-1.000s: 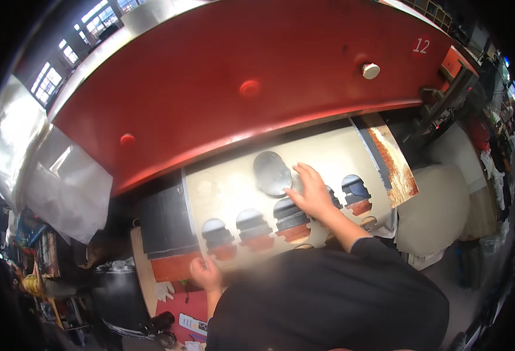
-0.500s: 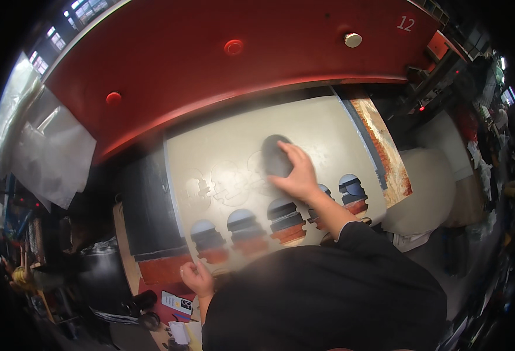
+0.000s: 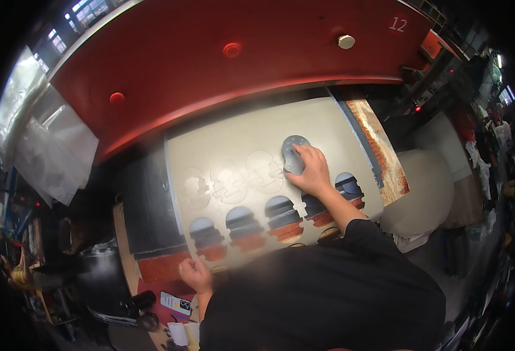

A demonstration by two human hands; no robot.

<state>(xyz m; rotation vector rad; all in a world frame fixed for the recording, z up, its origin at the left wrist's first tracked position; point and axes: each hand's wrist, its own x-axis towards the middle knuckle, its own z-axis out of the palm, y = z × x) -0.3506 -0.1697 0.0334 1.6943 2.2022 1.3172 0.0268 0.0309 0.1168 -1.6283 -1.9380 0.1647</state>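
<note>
Right hand (image 3: 311, 171) flat on grey die (image 3: 293, 153), grip open; left hand (image 3: 195, 274) pinches beige sheet (image 3: 251, 140) edge — bare sheet beyond.

A plain black garment is worn over the torso, filling the lower middle of the view, with no print or marking to be made out. A black sleeve (image 3: 360, 225) is seen ending at the right forearm, so the right hand (image 3: 311, 172) is left bare. The left hand (image 3: 196, 274) is likewise ungloved, and no rings or watch can be made out.
</note>
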